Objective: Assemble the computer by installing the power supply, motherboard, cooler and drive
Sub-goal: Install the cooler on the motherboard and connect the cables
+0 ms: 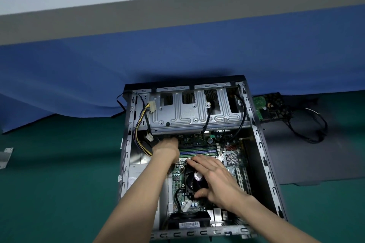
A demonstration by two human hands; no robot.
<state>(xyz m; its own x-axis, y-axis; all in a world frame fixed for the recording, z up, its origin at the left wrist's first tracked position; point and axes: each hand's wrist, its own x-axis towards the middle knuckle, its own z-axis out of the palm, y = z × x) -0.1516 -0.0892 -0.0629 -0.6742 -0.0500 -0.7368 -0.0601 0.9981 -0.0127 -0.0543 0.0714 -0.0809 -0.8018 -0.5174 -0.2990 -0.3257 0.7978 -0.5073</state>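
- Open steel case (261, 145), long axis running away from the person, lies on the green tabletop (59, 183); inside are the green motherboard (231, 155) and a stamped metal drive cage (189, 112) at the far end.
- Black square cooler (192, 182) sits on the motherboard; right hand (215, 177) lies flat on it, fingers spread.
- Left hand (167, 147) reaches beneath the cage; fingers hidden, cannot tell.

Drive cage (189, 112) overhangs motherboard (178, 179) far edge, cables (142, 113) crowd case (126, 144) left wall
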